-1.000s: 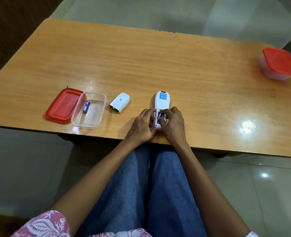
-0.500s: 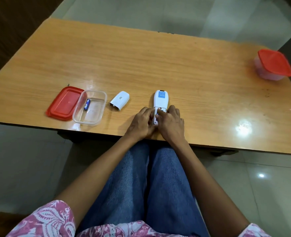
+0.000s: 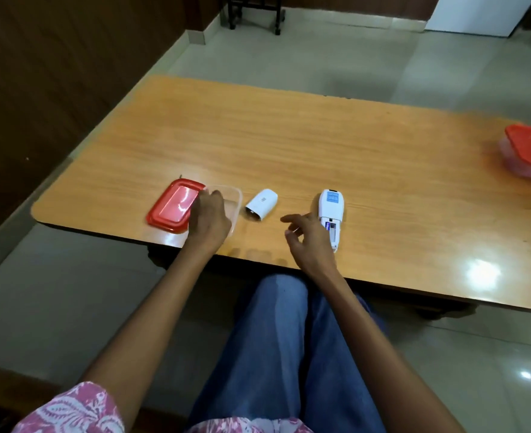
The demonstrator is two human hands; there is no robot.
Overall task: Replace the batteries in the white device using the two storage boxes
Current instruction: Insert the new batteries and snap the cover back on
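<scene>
While your left hand point(image 3: 209, 218) reaches down into the open clear box point(image 3: 235, 204) at the near-left of the table point(image 3: 320, 145), the white device point(image 3: 331, 218) lies well apart to its right, just beside your right hand point(image 3: 311, 242).

Findings:

1. Left hand: palm down over the box, fingers curled inward. Fingertips are hidden, so you cannot tell whether it pinches a battery or is empty. The box's contents are covered by the hand.

2. Right hand: loose and part spread, index finger extended toward the left, holding nothing. It sits touching or nearly touching the device's near-left edge.

3. Device: face down, compartment open at the near end, long axis running away from you, approx. square to the table edge. 1 battery point(image 3: 328, 226) shows in the left slot; the slot next to it looks vacant. Judgement: 1 of 2 cells fitted.

4. Battery cover point(image 3: 261, 207): lies between box and device, off the device.

5. Red lid point(image 3: 175, 209): flat, touching the box's left side. 2nd box point(image 3: 528, 154), lidded red, stands at the far right, well out of play.

Key relation: the vacant slot lies to the right of your left hand, past the cover. Any cell must travel rightward and align w/ the device's long axis. The right hand is nearer to steady the device.
</scene>
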